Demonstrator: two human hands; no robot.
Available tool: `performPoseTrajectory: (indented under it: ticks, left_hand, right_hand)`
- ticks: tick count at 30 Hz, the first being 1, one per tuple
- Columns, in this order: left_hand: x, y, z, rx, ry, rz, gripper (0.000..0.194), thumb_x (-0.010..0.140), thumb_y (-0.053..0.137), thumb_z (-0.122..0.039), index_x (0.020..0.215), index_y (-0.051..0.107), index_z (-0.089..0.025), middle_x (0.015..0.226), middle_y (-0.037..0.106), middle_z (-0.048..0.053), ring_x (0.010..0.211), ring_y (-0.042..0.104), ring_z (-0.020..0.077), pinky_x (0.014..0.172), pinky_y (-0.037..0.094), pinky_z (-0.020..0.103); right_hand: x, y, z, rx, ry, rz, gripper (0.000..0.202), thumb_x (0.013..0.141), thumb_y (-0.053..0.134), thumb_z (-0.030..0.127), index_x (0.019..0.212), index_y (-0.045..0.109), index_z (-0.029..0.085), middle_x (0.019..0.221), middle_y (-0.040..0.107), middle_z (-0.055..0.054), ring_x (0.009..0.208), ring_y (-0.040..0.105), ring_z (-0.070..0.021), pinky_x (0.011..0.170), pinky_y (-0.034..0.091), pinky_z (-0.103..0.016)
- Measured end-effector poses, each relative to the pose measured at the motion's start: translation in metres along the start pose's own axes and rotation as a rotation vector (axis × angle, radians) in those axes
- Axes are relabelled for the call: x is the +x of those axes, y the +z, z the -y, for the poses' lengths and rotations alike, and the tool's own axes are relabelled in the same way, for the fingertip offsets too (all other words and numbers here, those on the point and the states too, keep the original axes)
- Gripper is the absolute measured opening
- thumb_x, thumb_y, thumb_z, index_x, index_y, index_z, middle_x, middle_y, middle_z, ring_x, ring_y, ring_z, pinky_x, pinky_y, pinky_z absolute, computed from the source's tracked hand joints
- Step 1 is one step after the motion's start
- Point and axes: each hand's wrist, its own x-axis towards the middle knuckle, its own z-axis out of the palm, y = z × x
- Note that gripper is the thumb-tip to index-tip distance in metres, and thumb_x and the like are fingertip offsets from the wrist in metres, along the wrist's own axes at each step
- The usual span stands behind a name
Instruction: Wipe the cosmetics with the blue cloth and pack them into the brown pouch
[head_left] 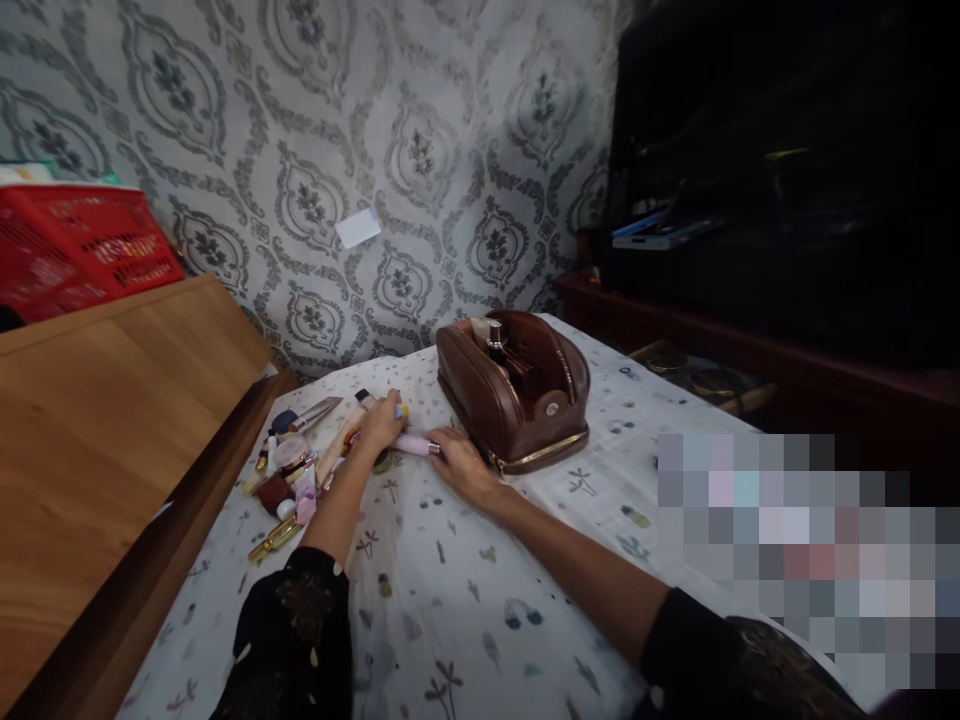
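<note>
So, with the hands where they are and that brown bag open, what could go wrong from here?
The left hand is close beside the crowded cosmetics, so a sideways nudge could send the gold tube rolling toward the left edge of the patterned cloth.
The pink tube spans the gap between the hands and might slip if neither grips it well.
The right hand is near the open bag; a bump could topple the bottle inside.

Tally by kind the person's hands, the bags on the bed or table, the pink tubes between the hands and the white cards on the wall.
Hands: 2 (left hand, right hand)
Brown bag: 1
Pink tube: 1
White card: 1
Total: 5
Piled cosmetics overlap too much to count.
</note>
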Motion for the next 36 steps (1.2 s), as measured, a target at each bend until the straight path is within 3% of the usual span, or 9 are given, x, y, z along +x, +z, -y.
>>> performPoseTrajectory:
  ticks: [5,10,13,17,20,24,28,31,36]
  left_hand:
    - [-0.008,-0.005,-0.003,-0.151,0.006,-0.176,0.02,0.077,0.062,-0.017,0.094,0.053,-0.022,0.097,0.062,0.004,0.096,0.058,0.0232,0.085,0.043,0.034]
    - [-0.033,-0.018,-0.006,-0.343,0.077,-0.317,0.019,0.079,0.06,-0.025,0.095,0.05,-0.022,0.096,0.059,0.002,0.093,0.057,0.0202,0.086,0.044,0.032]
    - [-0.057,-0.015,-0.011,-0.433,0.118,-0.325,0.019,0.079,0.061,-0.026,0.094,0.051,-0.022,0.093,0.059,0.001,0.089,0.058,0.0189,0.084,0.046,0.031]
    - [-0.089,-0.002,-0.022,-0.495,0.134,-0.322,0.016,0.079,0.062,-0.026,0.091,0.052,-0.022,0.092,0.06,0.001,0.089,0.058,0.0195,0.084,0.046,0.032]
    - [-0.105,0.006,-0.027,-0.517,0.133,-0.309,0.011,0.085,0.058,-0.031,0.087,0.052,-0.021,0.089,0.059,0.002,0.087,0.057,0.0193,0.083,0.045,0.032]
    - [-0.117,0.008,-0.023,-0.549,0.104,-0.289,0.021,0.095,0.044,-0.039,0.088,0.051,-0.021,0.082,0.059,0.001,0.081,0.058,0.018,0.08,0.046,0.031]
    - [-0.131,0.008,-0.012,-0.592,0.098,-0.254,0.029,0.096,0.044,-0.041,0.116,0.045,-0.021,0.113,0.059,0.008,0.109,0.056,0.0216,0.097,0.043,0.037]
    - [-0.141,0.011,-0.008,-0.557,0.132,-0.214,0.041,0.096,0.044,-0.04,0.132,0.036,-0.021,0.132,0.049,0.013,0.125,0.048,0.0236,0.107,0.036,0.042]
    - [-0.145,0.014,-0.01,-0.32,0.137,-0.239,0.031,0.097,0.042,-0.034,0.124,0.046,-0.019,0.118,0.051,0.012,0.117,0.048,0.0265,0.103,0.039,0.045]
  right_hand:
    - [-0.002,0.0,-0.001,-0.014,0.04,-0.019,0.018,0.089,0.056,0.014,0.105,0.062,0.016,0.102,0.066,-0.009,0.099,0.058,-0.0203,0.088,0.043,-0.029]
    - [0.002,0.005,-0.003,-0.021,0.084,-0.096,0.018,0.093,0.047,0.017,0.105,0.061,0.013,0.097,0.066,-0.011,0.089,0.061,-0.0212,0.081,0.046,-0.031]
    - [0.003,0.008,-0.002,-0.027,0.063,-0.14,0.025,0.094,0.041,0.014,0.11,0.06,0.011,0.111,0.064,-0.017,0.102,0.059,-0.0243,0.09,0.046,-0.037]
    - [0.002,0.004,0.006,-0.03,-0.045,-0.158,0.027,0.091,0.044,0.015,0.112,0.061,0.012,0.13,0.057,-0.019,0.125,0.046,-0.0281,0.106,0.038,-0.046]
    - [-0.001,-0.002,0.012,-0.011,-0.14,-0.121,0.027,0.089,0.049,0.017,0.112,0.063,0.013,0.115,0.065,-0.015,0.114,0.053,-0.0263,0.1,0.043,-0.043]
    - [-0.005,-0.007,0.016,0.035,-0.238,-0.051,0.023,0.089,0.051,0.019,0.106,0.066,0.016,0.098,0.069,-0.01,0.102,0.056,-0.0242,0.092,0.047,-0.039]
    - [-0.008,-0.011,0.018,0.025,-0.311,0.002,0.027,0.09,0.054,0.025,0.112,0.065,0.015,0.103,0.069,-0.012,0.104,0.054,-0.0259,0.094,0.046,-0.042]
    - [-0.01,-0.012,0.019,0.009,-0.314,0.077,0.037,0.087,0.059,0.026,0.122,0.061,0.015,0.112,0.067,-0.013,0.109,0.054,-0.0265,0.096,0.045,-0.042]
    - [-0.01,-0.005,0.013,0.009,-0.177,0.163,0.056,0.079,0.066,0.021,0.133,0.053,0.018,0.126,0.061,-0.013,0.12,0.055,-0.0264,0.102,0.044,-0.042]
